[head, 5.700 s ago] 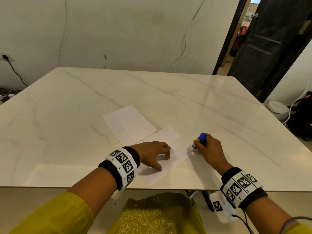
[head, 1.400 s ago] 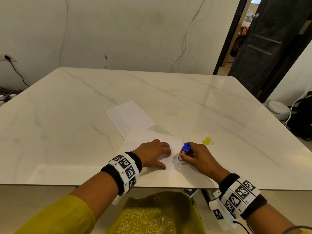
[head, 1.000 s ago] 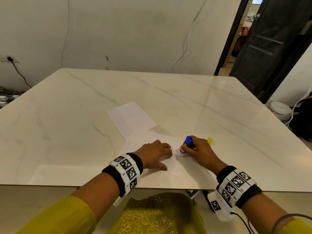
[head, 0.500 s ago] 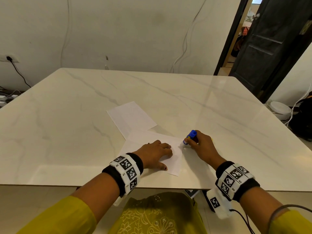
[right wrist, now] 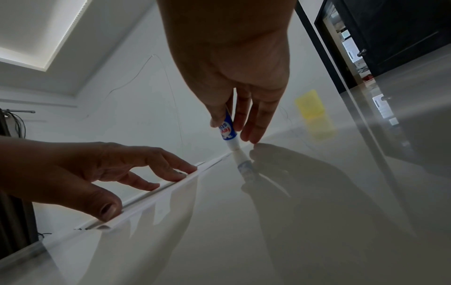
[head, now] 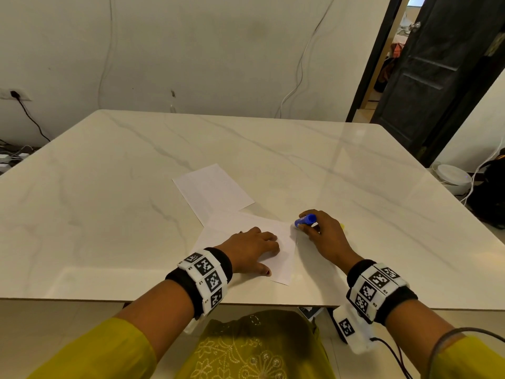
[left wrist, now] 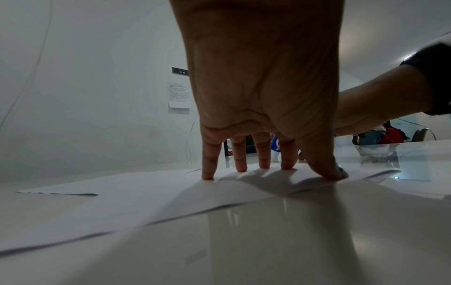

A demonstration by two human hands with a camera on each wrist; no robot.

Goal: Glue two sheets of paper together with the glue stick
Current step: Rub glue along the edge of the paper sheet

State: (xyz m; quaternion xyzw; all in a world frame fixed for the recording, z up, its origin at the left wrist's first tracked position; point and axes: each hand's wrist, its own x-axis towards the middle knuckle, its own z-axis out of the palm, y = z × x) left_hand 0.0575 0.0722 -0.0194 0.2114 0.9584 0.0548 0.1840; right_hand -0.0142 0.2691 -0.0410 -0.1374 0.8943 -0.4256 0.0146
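Two white sheets lie on the marble table. The far sheet (head: 213,188) lies flat; the near sheet (head: 284,258) overlaps its near corner. My left hand (head: 250,248) presses the near sheet (left wrist: 136,194) down with spread straight fingers (left wrist: 240,154). My right hand (head: 325,236) pinches a small blue-and-white glue stick (head: 304,220) at the near sheet's far right corner. In the right wrist view the glue stick (right wrist: 228,131) points tip-down and touches the surface by the sheet's edge (right wrist: 171,185). The yellow cap (right wrist: 310,105) lies on the table just beyond my right hand, mostly hidden in the head view.
The table's near edge (head: 164,300) runs just below my wrists. A dark door (head: 437,72) stands open at the right. A white round device (head: 452,179) and cables lie on the floor right of the table. Wires hang down the wall.
My right hand has slid the glue stick away from me along the near sheet's right edge, up to its far right corner. The left hand has stayed pressed on the sheet.
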